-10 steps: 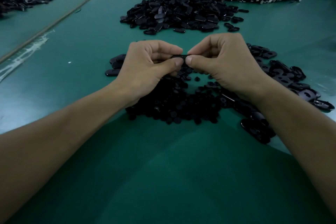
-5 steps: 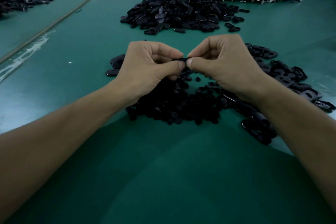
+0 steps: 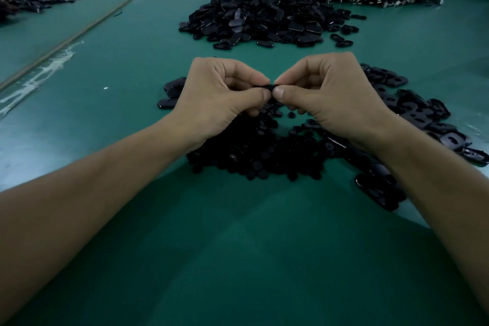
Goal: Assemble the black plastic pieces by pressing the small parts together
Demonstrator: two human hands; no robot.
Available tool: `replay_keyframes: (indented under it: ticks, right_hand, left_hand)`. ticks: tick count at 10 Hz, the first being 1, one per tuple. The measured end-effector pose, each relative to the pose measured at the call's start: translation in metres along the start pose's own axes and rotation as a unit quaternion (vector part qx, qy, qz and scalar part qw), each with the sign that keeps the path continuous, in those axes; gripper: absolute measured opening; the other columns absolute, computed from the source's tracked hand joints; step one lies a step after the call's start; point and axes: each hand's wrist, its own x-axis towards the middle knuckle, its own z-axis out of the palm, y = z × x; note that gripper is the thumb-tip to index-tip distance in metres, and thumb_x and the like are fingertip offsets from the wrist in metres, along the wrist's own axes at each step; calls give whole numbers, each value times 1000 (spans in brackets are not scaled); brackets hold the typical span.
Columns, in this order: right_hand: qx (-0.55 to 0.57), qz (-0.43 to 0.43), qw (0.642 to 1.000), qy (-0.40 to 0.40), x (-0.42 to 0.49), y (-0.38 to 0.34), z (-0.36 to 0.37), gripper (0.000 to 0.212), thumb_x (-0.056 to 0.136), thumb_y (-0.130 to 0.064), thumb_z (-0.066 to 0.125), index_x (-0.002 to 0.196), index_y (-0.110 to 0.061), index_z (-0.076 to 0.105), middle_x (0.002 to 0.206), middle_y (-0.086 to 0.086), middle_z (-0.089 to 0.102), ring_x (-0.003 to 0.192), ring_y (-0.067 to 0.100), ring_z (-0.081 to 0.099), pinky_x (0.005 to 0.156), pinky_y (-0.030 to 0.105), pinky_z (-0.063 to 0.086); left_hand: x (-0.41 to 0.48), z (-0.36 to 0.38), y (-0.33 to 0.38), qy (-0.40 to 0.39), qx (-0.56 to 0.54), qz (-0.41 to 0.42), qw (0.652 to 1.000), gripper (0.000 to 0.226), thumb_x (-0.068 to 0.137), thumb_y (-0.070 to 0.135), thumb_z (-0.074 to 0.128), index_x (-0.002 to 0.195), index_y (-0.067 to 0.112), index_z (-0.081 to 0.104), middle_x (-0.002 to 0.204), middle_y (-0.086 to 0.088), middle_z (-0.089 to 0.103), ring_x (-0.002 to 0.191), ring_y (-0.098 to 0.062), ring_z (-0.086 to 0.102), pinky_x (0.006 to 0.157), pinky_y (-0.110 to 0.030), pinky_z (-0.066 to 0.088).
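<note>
My thumbs have drawn closer together. The left hand (image 3: 219, 95) and right hand (image 3: 330, 92) each hold a tight pinching grip on the black piece (image 3: 270, 86). It is nearly hidden between them, with the small parts pile (image 3: 264, 151) at 6 o'clock of it. I judge the press-fit is underway.

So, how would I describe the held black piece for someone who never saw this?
On the green table, look above the nearest heap of small black parts. There the left hand and right hand pinch one black piece together. Only this piece is held off the table.
</note>
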Motion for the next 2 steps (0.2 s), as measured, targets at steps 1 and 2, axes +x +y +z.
replay_keyframes:
  ticks: [1, 2]
  right_hand:
    - [-21, 3, 1000, -5, -1, -4, -1, 6, 91, -17, 72, 91, -23, 74, 74, -4, 74, 69, 3, 69, 66, 17, 52]
    - [-66, -27, 997, 42, -2, -15, -10, 13, 97, -24, 64, 107, -29, 70, 88, -13, 72, 81, -3, 68, 75, 14, 53]
  left_hand:
    - [-1, 1, -2, 23, 14, 27, 999, 17, 80, 1, 80, 83, 17, 74, 70, 1, 75, 63, -14, 70, 64, -23, 59]
    - [3, -4, -5, 100, 54, 67, 991, 18, 83, 8, 79, 85, 25, 75, 73, 8, 76, 68, -10, 72, 65, -20, 57]
